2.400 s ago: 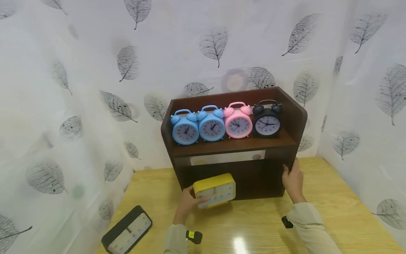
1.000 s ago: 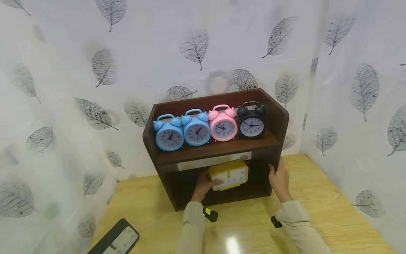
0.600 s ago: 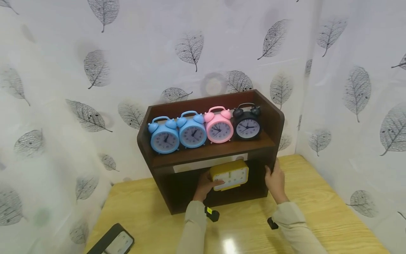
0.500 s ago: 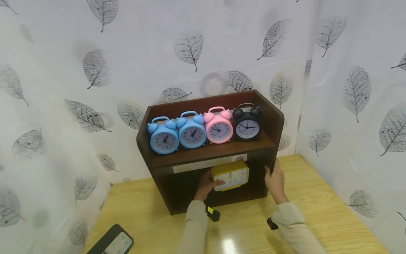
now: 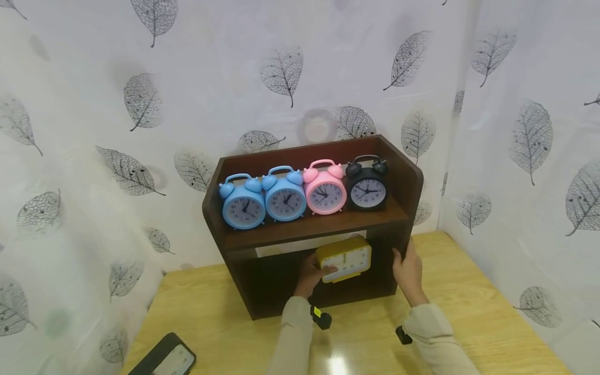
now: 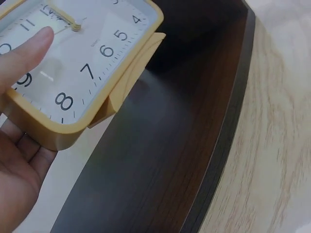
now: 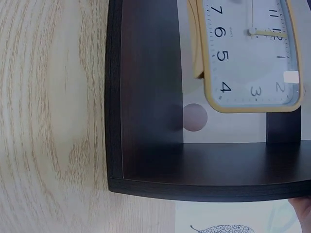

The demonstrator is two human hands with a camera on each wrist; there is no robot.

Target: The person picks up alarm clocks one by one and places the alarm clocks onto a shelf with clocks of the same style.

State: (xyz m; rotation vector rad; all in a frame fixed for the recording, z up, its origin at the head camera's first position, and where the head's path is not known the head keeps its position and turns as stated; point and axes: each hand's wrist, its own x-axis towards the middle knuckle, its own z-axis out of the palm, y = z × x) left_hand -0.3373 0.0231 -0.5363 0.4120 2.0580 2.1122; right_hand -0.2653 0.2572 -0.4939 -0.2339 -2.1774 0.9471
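Note:
My left hand [image 5: 309,273] grips the left end of a yellow rectangular desk clock [image 5: 346,259], with the thumb across its white face. The clock [image 7: 252,53] is inside the lower compartment of a dark brown two-tier shelf [image 5: 309,227]. In the right wrist view a gap shows between its base and the compartment floor. My right hand [image 5: 409,271] holds the shelf's right side panel, thumb toward the front edge; its fingers are partly hidden. The left wrist view shows the left thumb [image 6: 26,58] over the dial and the other fingers behind the casing.
Along the upper tier stand two blue twin-bell alarm clocks [image 5: 244,205], a pink one [image 5: 325,192] and a black one [image 5: 367,187]. A black rectangular clock [image 5: 166,357] lies on the wooden table [image 5: 211,302] at front left. Leaf-patterned sheeting surrounds the table.
From in front of the shelf, my left hand has carried the yellow clock right and into the lower compartment, lately only slightly rightward. The right hand stays on the side panel. The head view has shifted.

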